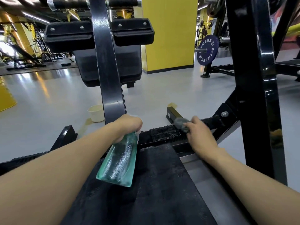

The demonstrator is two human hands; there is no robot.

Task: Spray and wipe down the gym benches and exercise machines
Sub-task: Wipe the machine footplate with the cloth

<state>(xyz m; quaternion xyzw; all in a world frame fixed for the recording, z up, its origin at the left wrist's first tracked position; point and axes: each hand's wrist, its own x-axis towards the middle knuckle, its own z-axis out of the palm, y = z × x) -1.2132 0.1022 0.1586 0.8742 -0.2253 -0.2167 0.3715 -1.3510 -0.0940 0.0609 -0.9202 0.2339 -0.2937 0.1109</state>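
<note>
My left hand (128, 127) grips the neck of a clear green spray bottle (119, 161), whose base tilts back toward me over the black seat pad (159, 184) of an exercise machine. My right hand (199, 135) holds a grey cloth (181, 123) against the machine's low black frame bar, just past a ribbed black footrest (165, 133). The bottle's nozzle is hidden behind my left hand. A black upright post (110, 78) with padded rests (97, 34) rises in front of me.
A thick black frame column (253, 78) stands close on the right. A cream plastic cup (96, 113) sits on the grey floor left of the post. A yellow pillar (168, 34), a blue weight plate (207, 50) and other machines lie beyond.
</note>
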